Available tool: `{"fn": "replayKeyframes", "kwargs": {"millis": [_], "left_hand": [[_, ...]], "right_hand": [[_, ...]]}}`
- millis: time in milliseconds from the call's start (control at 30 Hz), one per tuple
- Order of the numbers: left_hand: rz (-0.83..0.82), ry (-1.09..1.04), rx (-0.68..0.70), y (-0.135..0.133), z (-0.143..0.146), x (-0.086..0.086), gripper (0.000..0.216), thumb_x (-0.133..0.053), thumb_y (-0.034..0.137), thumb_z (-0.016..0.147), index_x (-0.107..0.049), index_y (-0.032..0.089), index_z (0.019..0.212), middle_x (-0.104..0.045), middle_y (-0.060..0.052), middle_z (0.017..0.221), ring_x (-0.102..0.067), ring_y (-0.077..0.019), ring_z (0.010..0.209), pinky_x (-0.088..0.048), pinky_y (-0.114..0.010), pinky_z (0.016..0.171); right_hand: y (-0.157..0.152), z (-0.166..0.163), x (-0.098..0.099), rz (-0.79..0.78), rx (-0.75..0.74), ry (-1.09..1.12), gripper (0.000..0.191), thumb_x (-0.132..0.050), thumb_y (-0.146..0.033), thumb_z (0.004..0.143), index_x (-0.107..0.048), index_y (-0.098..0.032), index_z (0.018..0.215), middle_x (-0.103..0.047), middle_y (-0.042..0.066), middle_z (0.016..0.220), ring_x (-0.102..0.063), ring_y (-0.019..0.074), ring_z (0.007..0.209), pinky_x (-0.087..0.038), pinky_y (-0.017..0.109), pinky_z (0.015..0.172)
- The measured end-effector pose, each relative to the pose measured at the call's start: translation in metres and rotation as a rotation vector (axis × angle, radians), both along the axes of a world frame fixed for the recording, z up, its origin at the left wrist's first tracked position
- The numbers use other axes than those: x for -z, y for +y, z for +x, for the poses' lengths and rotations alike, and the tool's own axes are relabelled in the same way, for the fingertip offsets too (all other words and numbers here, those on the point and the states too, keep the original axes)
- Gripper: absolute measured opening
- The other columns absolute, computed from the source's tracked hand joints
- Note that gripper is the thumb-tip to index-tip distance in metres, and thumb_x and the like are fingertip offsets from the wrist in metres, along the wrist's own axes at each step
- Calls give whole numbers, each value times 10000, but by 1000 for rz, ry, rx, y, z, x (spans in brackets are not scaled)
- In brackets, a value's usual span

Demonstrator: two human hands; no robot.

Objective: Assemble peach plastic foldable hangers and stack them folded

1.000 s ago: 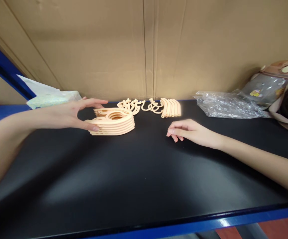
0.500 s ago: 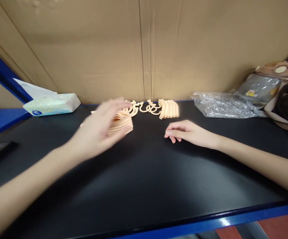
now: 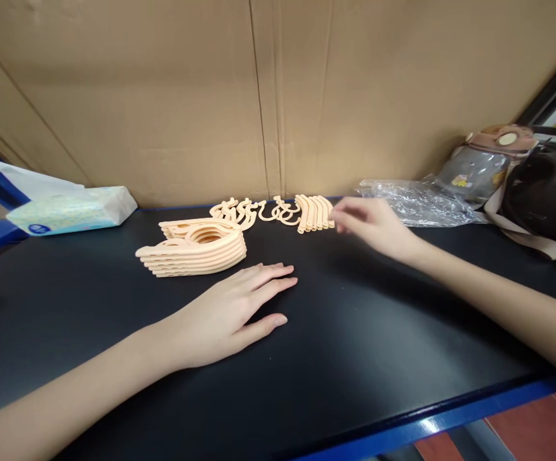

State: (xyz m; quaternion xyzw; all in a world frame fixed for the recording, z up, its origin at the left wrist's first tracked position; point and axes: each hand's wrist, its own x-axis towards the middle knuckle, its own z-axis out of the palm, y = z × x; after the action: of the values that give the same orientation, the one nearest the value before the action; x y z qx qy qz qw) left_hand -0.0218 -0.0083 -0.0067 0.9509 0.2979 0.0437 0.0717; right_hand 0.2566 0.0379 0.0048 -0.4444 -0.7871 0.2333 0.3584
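Observation:
A stack of peach plastic hanger bodies (image 3: 196,246) lies on the black table (image 3: 335,358). Behind it sit several loose peach hooks (image 3: 253,210) and a row of curved peach bars (image 3: 315,212). My left hand (image 3: 232,314) lies flat on the table just in front of the stack, fingers stretched out, holding nothing. My right hand (image 3: 371,224) is raised just right of the curved bars, slightly blurred, its fingers partly curled and close to the bars without a clear grip.
A tissue pack (image 3: 69,209) lies at the back left by a blue frame. A crumpled clear plastic bag (image 3: 412,203), a bottle with a brown lid (image 3: 484,163) and a dark bag (image 3: 546,192) sit at the back right. Cardboard (image 3: 268,96) walls the back.
My left hand left the hanger stack and came down flat on the table in front of it. My right hand moved from the table up and back toward the curved bars.

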Motion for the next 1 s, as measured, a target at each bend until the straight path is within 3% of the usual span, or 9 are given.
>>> {"fn": "replayKeyframes", "kwargs": {"millis": [67, 133, 267, 400, 533, 633, 767, 867, 1000], "left_hand": [[0, -20, -3, 0, 1, 0, 481, -389, 444, 985, -397, 254, 1426, -362, -33, 1517, -347, -248, 1388, -305, -443, 1148], [-6, -40, -3, 0, 1, 0, 468, -405, 432, 982, -409, 258, 1416, -379, -36, 1507, -363, -245, 1378, -314, -436, 1143], [-16, -68, 0, 1, 1, 0, 454, -423, 422, 978, -422, 264, 1403, -400, -40, 1493, -378, -250, 1368, -315, -444, 1138], [-24, -70, 2, 2, 1, 0, 451, -423, 416, 978, -420, 265, 1403, -401, -43, 1492, -382, -250, 1365, -330, -442, 1128], [-23, -68, 4, 2, 0, -1, 458, -426, 416, 976, -418, 257, 1405, -397, -51, 1494, -378, -255, 1367, -330, -446, 1127], [-21, -77, 10, 2, 0, -1, 452, -433, 407, 975, -425, 257, 1401, -404, -53, 1489, -387, -256, 1362, -340, -441, 1121], [-17, -62, 9, 2, 1, -1, 453, -420, 413, 979, -424, 252, 1402, -398, -49, 1494, -379, -248, 1367, -332, -434, 1128], [-13, -48, 4, 2, 0, -1, 460, -410, 421, 981, -422, 242, 1405, -388, -50, 1500, -367, -244, 1374, -322, -435, 1136], [-27, -72, 5, 1, -1, 0, 456, -425, 411, 977, -429, 243, 1401, -403, -57, 1490, -389, -255, 1360, -337, -444, 1125]], "right_hand": [[12, 10, -8, 179, 186, -235, 231, -504, -334, 901, -648, -163, 847, -670, 40, 791, -596, 157, 736, -430, 282, 703], [27, 19, -14, 206, 329, -493, 225, -479, -314, 904, -660, -185, 943, -695, 53, 936, -616, 178, 827, -429, 286, 726], [58, 25, -15, 122, 434, -591, 232, -503, -316, 874, -663, -171, 959, -707, 81, 948, -635, 216, 843, -431, 297, 678], [77, 11, -18, 32, 501, -644, 281, -481, -383, 886, -631, -188, 1022, -704, 78, 1027, -642, 232, 926, -448, 303, 710], [89, -12, -27, -77, 561, -741, 605, -463, -648, 831, -579, -139, 1138, -675, 171, 1085, -627, 329, 997, -459, 389, 773], [97, -28, -30, -188, 558, -826, 803, -416, -767, 778, -559, -83, 1173, -701, 190, 931, -653, 349, 921, -459, 415, 782], [105, -39, -30, -263, 563, -921, 857, -438, -784, 753, -559, -57, 1190, -701, 160, 761, -670, 348, 858, -440, 429, 818], [106, -39, -32, -280, 564, -959, 789, -409, -739, 801, -581, -63, 1170, -698, 140, 720, -683, 312, 768, -434, 421, 827], [103, -29, -39, -346, 554, -962, 617, -301, -581, 916, -663, -89, 1001, -689, 108, 671, -659, 217, 575, -473, 344, 695]]}}
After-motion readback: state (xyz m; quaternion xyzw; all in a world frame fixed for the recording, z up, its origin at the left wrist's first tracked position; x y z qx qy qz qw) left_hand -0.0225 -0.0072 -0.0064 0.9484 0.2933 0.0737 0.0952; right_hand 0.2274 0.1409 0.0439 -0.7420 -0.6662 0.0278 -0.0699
